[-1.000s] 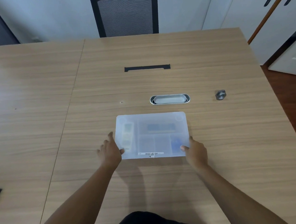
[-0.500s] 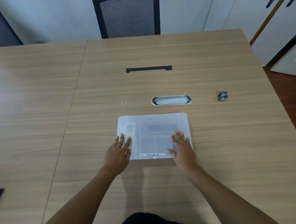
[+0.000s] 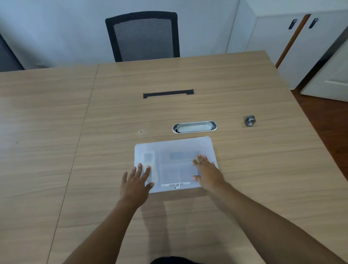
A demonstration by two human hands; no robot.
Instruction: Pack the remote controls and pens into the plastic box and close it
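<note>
A flat, frosted plastic box (image 3: 174, 152) lies on the wooden table with its lid down. Through the lid I make out a pale remote control (image 3: 148, 159) at the left and dim dark shapes (image 3: 184, 154) in the middle and right; what they are is too blurred to tell. My left hand (image 3: 136, 182) rests flat on the lid's near left corner, fingers spread. On the near right part of the lid lies my right hand (image 3: 207, 170), also flat with fingers apart. Neither hand holds anything.
A metal cable grommet (image 3: 194, 127) sits just beyond the box, and a black slot (image 3: 168, 93) further back. A small grey metal object (image 3: 249, 120) lies to the right. A black mesh chair (image 3: 143, 36) stands at the far edge; white cabinets (image 3: 285, 31) at right.
My hands went from gripping the box's near corners to lying flat on top of the lid, fingers spread. The box stays in place.
</note>
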